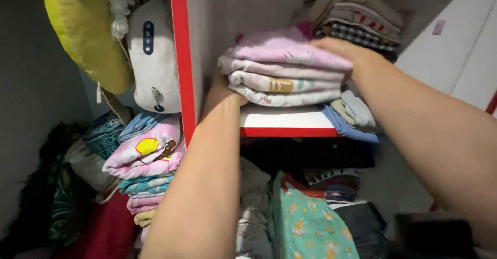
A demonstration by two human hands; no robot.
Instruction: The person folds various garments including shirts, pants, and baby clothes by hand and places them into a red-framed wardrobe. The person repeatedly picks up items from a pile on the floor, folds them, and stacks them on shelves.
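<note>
The left hand (223, 90) is supporting from below and the right hand (339, 52) is pressing flat on top of a small stack of folded pink and white cotton clothes (283, 72), hovering just above the white, red-edged wardrobe shelf (282, 120); keeping it level and squeezed seems wise.

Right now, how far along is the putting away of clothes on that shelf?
Done: folded piles already sit at the shelf's right end and beside the red divider. In hand: the left hand props the pink folded stack from below on the white shelf, the right hand presses on top. Left: loose garments below remain unfolded.
</note>
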